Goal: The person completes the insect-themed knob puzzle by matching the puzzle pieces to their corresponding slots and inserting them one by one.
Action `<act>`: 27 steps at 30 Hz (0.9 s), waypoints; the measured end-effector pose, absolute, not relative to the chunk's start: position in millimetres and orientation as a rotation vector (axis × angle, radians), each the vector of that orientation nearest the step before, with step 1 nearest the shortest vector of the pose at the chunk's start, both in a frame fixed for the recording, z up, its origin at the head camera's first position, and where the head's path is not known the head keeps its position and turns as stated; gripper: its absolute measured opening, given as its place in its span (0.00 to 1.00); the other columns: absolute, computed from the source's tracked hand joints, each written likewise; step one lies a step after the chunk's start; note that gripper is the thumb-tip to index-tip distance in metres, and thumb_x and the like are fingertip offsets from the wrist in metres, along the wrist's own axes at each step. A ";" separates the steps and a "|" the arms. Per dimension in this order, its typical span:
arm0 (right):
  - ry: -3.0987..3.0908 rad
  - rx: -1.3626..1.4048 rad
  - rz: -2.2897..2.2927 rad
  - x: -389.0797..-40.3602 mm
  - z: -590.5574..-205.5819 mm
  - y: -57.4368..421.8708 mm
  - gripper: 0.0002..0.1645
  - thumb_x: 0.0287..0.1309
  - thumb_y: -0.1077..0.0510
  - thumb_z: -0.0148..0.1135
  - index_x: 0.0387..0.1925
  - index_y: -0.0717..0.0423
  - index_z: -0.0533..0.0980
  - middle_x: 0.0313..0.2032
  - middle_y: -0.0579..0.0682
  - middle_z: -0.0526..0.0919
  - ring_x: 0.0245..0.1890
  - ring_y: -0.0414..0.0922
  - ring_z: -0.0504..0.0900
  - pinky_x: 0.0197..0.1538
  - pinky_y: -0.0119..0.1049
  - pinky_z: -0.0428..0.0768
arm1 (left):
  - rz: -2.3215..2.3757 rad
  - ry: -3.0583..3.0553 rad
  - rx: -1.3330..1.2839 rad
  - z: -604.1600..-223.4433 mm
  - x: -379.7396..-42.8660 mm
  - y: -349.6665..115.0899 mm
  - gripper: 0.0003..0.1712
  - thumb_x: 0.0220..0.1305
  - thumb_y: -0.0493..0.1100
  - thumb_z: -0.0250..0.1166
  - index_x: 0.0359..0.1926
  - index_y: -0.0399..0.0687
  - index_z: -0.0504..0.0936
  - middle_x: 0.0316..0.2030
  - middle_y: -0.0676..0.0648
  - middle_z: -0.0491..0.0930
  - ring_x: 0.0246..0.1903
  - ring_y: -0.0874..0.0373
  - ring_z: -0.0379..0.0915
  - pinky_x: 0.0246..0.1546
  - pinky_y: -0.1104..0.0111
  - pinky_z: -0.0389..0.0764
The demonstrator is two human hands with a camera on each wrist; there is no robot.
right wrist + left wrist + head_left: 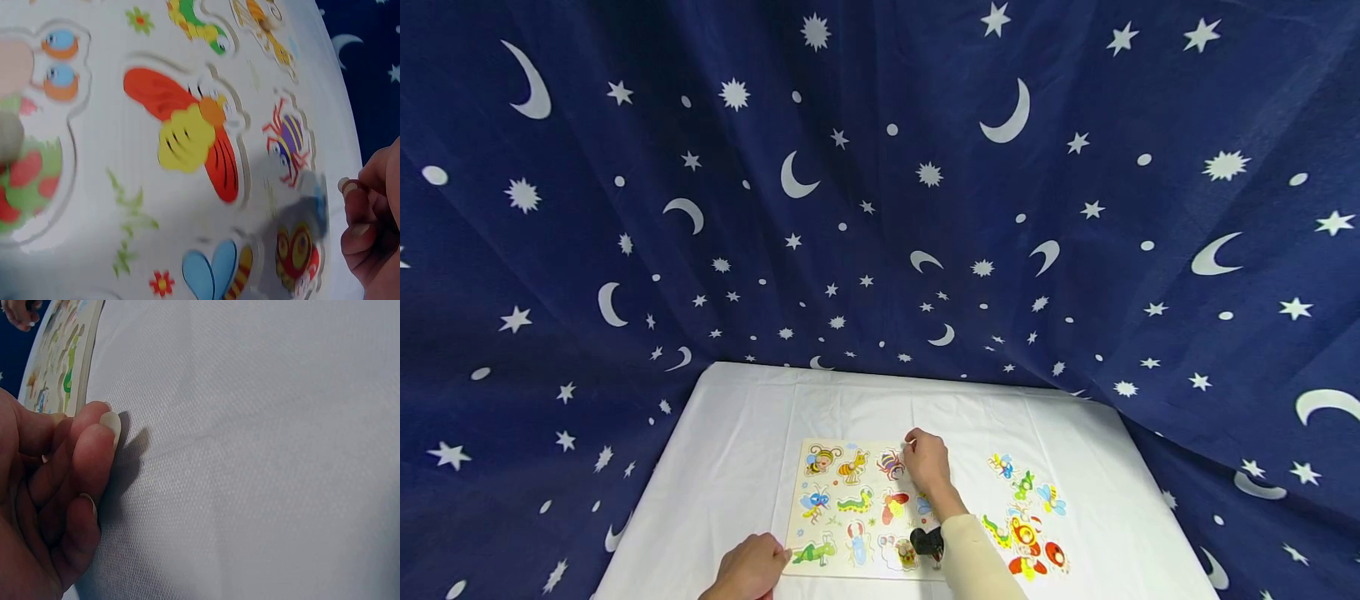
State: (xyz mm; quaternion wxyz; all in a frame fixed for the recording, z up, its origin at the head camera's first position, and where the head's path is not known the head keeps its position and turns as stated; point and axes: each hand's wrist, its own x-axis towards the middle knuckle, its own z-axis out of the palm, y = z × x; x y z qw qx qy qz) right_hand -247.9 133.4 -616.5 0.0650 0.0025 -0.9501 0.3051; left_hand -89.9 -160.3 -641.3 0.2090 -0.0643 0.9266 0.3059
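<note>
A pale puzzle board (831, 504) printed with insects lies on the white cloth. My left hand (751, 567) is at its lower left corner; the left wrist view shows curled fingers (94, 456) at the board's edge, the thumb tip partly hidden. Over the far right corner is my right hand (928, 462), beside the purple spider picture (290, 147). Its thumb and fingertips (357, 197) come together near the board's edge; whether anything sits between them is unclear. A wing-eyed insect picture (294, 253) lies in this hand's shadow.
Several loose insect pieces with knobs, among them a caterpillar piece (996, 532) and a red round piece (1056, 555), lie to the board's right, some overlapping. White cloth (730, 467) covers the table. A dark blue curtain (880, 208) with moons and stars surrounds it.
</note>
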 end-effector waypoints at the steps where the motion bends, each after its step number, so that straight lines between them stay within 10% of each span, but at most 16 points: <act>1: -2.869 -0.016 0.932 -248.3 -616.4 136.3 0.06 0.54 0.63 0.61 0.34 0.57 0.81 0.21 0.46 0.79 0.20 0.39 0.73 0.26 0.34 0.70 | 0.858 2.570 -0.186 -642.0 -90.2 -160.9 0.13 0.63 0.49 0.62 0.27 0.47 0.81 0.14 0.50 0.72 0.15 0.59 0.70 0.18 0.67 0.66; 27: -2.808 -0.403 0.753 -247.4 -627.6 220.5 0.04 0.56 0.61 0.58 0.31 0.57 0.79 0.27 0.56 0.84 0.25 0.54 0.81 0.29 0.49 0.74 | 0.890 2.531 -0.212 -642.9 -90.1 -160.9 0.14 0.64 0.50 0.62 0.29 0.46 0.81 0.16 0.50 0.73 0.17 0.58 0.69 0.20 0.66 0.66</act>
